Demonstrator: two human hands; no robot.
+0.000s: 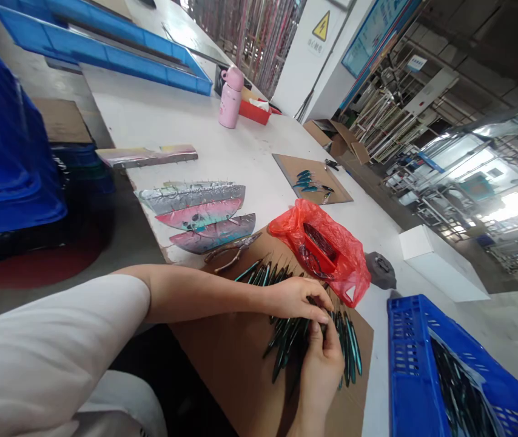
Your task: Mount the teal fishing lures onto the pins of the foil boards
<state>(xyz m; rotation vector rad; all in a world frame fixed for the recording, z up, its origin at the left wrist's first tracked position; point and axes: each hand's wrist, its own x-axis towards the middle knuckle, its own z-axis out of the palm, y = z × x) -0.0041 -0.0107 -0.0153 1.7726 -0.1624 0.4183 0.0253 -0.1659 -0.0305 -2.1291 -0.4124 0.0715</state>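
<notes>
We have our two hands together over the slender dark green and teal pieces [286, 346], which lie in a loose row across the cardboard sheet [222, 349] on the white worktop [141, 115]. Our left hand [293, 297] reaches over the row with its fingers curled in, thumb nearly meeting them; our right hand [323, 364] comes up from the near side of the sheet, its fingers bent close to the thumb. The fingertips of both meet around something small, mostly hidden, so we cannot tell exactly what is pinched.

At the far edge of the sheet we see a crumpled red plastic bag [354, 261] holding a red container [325, 260] with dark, thin strands in it. Near the sheet's far left corner lies a forked brown stick [236, 252], and past it are three curved boards [199, 215] in silver, pink and green, and pink and blue.

Beyond the sheet sits a flat brown board [337, 189] carrying a few teal pieces [307, 182]. Farther off stand a pink bottle [230, 103] and a red box [254, 114] just beside it. To the right of the sheet is a blue crate [407, 349] with more dark glossy pieces [461, 379] inside.
</notes>
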